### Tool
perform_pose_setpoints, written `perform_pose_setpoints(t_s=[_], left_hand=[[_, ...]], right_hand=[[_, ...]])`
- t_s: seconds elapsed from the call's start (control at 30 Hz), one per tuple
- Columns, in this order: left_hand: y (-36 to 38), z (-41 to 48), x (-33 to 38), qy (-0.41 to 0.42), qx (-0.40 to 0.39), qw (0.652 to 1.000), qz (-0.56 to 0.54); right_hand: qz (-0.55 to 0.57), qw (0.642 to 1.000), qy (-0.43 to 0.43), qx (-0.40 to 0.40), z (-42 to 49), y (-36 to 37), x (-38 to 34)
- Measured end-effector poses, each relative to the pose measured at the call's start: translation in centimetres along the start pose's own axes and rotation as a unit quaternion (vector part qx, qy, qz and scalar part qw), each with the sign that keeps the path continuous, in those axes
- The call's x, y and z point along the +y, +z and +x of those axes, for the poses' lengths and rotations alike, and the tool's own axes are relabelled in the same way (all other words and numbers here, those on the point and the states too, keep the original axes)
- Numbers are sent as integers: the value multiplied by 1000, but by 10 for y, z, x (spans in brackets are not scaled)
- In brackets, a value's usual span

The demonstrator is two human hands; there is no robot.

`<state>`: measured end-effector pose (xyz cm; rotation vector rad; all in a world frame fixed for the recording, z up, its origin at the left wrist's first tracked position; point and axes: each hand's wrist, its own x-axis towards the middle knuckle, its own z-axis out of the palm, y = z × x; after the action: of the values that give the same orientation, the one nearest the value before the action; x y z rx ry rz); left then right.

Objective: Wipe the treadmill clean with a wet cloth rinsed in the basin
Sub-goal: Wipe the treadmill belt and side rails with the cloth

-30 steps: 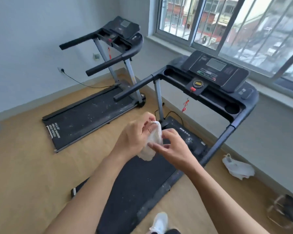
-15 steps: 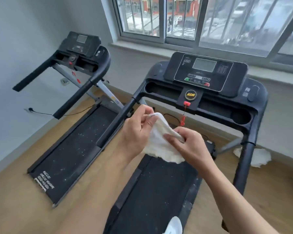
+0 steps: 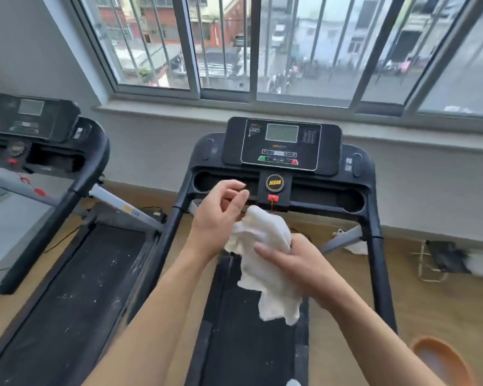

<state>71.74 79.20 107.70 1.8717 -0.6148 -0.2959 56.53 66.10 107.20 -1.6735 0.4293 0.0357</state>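
While right hand [image 3: 299, 263] grips cloth [image 3: 262, 232], left hand [image 3: 215, 218] loosely curled beside it, treadmill [image 3: 279, 143] below

Daylight comes through a wide barred window [image 3: 262, 51] above a pale sill [image 3: 234, 110] — buildings outside. The wall [image 3: 25, 51] is pale grey, the floor [image 3: 430, 307] light wood — a second treadmill [image 3: 76, 274] stands left.

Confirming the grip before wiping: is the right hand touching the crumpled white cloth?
Touching. The head view shows the right hand curled round the crumpled white cloth, which hangs below it.
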Motion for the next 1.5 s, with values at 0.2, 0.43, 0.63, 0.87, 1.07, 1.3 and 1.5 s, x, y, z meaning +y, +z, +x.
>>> perform_pose_setpoints(t_s=[0.2, 0.43, 0.63, 0.87, 1.07, 1.3, 1.5], left_hand=[[-39, -59, -61, -276, -291, 874, -272], [-94, -43, -57, -158, -60, 942, -289], [-113, -27, -39, -71, 14, 977, -200], [-114, -19, -25, -72, -22, 981, -177], [-114, -9, -16, -5, -33, 992, -123], [-110, -6, 0, -3, -36, 998, -52], [-103, -11, 26, 65, 54, 996, 12]], right_hand=[[215, 974, 13, 69, -8, 46, -35], [118, 982, 47, 139, 7, 72, -39], [57, 978, 72, 186, 9, 52, -30], [221, 943, -29, 247, 1, 23, -26], [147, 931, -71, 326, -3, 6, -28], [60, 955, -102, 273, -5, -26, -35], [4, 954, -149, 260, -4, -42, -38]])
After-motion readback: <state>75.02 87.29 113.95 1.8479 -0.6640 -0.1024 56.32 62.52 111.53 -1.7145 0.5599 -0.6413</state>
